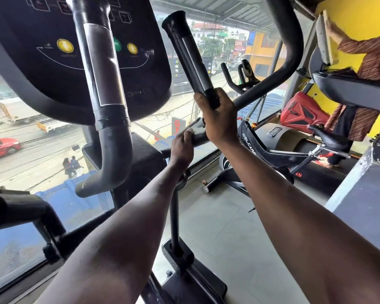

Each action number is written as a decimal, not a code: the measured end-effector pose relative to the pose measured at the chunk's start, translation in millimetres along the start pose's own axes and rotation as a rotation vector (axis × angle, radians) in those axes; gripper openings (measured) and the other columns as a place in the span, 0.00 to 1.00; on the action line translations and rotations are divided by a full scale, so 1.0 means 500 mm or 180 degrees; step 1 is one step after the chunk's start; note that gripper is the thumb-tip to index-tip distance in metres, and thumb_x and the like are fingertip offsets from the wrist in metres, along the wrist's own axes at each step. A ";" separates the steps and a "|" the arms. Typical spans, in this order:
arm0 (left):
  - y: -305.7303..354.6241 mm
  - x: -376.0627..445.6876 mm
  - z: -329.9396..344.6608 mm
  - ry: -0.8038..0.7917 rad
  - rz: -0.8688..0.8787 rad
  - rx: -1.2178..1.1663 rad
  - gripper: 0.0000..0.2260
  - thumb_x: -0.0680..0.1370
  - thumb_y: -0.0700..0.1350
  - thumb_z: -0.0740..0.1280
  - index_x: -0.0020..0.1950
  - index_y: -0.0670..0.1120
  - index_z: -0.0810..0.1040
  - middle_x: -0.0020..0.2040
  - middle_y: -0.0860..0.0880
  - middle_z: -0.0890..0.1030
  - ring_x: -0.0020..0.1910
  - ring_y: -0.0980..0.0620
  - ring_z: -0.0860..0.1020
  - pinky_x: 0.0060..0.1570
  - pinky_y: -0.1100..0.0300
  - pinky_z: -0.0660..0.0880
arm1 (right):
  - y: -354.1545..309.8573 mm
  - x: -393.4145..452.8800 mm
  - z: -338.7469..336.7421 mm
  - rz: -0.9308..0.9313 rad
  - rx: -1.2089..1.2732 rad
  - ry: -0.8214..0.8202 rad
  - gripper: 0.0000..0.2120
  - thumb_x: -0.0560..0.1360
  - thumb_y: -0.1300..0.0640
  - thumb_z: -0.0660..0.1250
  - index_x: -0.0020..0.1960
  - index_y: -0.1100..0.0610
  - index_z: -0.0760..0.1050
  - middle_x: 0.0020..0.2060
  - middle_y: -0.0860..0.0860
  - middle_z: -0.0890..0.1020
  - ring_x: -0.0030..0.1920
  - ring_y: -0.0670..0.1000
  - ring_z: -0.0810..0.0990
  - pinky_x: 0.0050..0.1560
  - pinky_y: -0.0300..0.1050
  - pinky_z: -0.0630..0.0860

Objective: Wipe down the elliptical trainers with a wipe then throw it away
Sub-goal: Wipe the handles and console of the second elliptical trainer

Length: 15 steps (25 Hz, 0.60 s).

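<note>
I stand at an elliptical trainer whose black console (53, 62) fills the upper left. A taped grey handlebar (110, 119) curves down in front of it. My right hand (217, 121) grips the lower end of a black handle grip (189, 55) that points up and to the left. Just below it, my left hand (182, 143) curls round the grey bar (201, 137) under that grip, holding a pale wipe (191, 130) against it. Most of the wipe is hidden under my fingers. The pedal arm upright (174, 227) stands between my forearms.
A large window (31, 150) lies right ahead, with a street below. A black spin bike (270, 150) and a treadmill (294, 139) stand to the right. A person in patterned clothes (369, 69) is at the far right, near a red object (301, 113) and a grey block (364, 194).
</note>
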<state>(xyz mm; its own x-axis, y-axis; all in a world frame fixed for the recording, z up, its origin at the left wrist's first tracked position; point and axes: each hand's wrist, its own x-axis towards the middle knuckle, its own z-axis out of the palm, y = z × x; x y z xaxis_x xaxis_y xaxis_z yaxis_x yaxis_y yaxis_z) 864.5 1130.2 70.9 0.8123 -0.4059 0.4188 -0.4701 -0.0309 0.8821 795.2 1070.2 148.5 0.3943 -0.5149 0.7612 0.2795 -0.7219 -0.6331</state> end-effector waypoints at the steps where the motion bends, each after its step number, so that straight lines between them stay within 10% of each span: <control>1: -0.001 0.000 -0.002 -0.0018 -0.0003 0.0017 0.13 0.76 0.46 0.51 0.31 0.48 0.60 0.33 0.44 0.68 0.37 0.46 0.64 0.38 0.52 0.61 | 0.001 0.000 0.000 0.0004 0.0008 -0.0004 0.17 0.71 0.38 0.65 0.38 0.52 0.69 0.26 0.45 0.72 0.30 0.51 0.74 0.35 0.55 0.74; 8: -0.087 0.042 -0.015 -0.0383 -0.0510 0.0618 0.14 0.81 0.42 0.51 0.48 0.37 0.73 0.52 0.31 0.77 0.51 0.35 0.75 0.51 0.47 0.70 | 0.014 0.003 0.002 -0.0102 0.0082 -0.0015 0.20 0.73 0.39 0.65 0.40 0.57 0.72 0.27 0.51 0.75 0.30 0.56 0.76 0.35 0.57 0.74; 15: -0.031 0.023 -0.021 -0.0403 -0.0917 0.0270 0.16 0.83 0.44 0.50 0.35 0.48 0.63 0.43 0.36 0.72 0.44 0.42 0.68 0.49 0.49 0.66 | -0.002 0.001 -0.002 -0.0177 -0.0004 -0.0042 0.18 0.73 0.40 0.64 0.40 0.54 0.71 0.27 0.47 0.73 0.30 0.52 0.74 0.34 0.52 0.73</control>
<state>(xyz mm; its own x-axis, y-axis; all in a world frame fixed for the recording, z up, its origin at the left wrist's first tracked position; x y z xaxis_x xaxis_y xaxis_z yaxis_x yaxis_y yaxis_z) 884.9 1135.4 64.3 0.8693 -0.4796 0.1196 -0.2585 -0.2349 0.9370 794.0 1070.1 149.7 0.3896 -0.4679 0.7933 0.3002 -0.7498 -0.5896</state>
